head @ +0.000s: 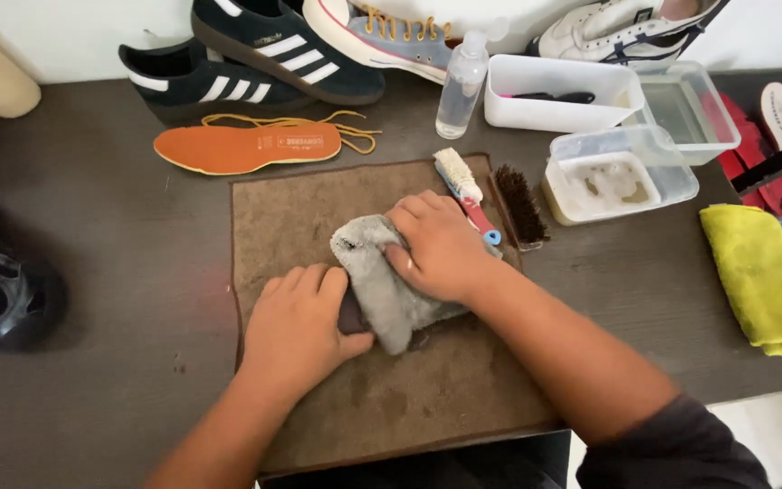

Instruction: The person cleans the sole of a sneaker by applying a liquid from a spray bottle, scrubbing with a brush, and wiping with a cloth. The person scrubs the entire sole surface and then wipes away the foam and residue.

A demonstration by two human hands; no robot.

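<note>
A grey cloth (pixel 382 281) lies bunched over a dark flat thing (pixel 351 317), mostly hidden, on a brown towel mat (pixel 300 217). My right hand (pixel 441 246) presses down on top of the cloth, fingers curled over it. My left hand (pixel 299 328) lies flat at the near left end of the cloth, thumb against the dark thing under it. Both hands rest at the middle of the mat.
A small white-bristled brush with a red and blue handle (pixel 465 188) and a dark brush (pixel 519 205) lie at the mat's right edge. An orange insole (pixel 246 147), dark sneakers (pixel 228 72), a spray bottle (pixel 460 83), plastic tubs (pixel 617 172) and a yellow cloth (pixel 762 276) surround it.
</note>
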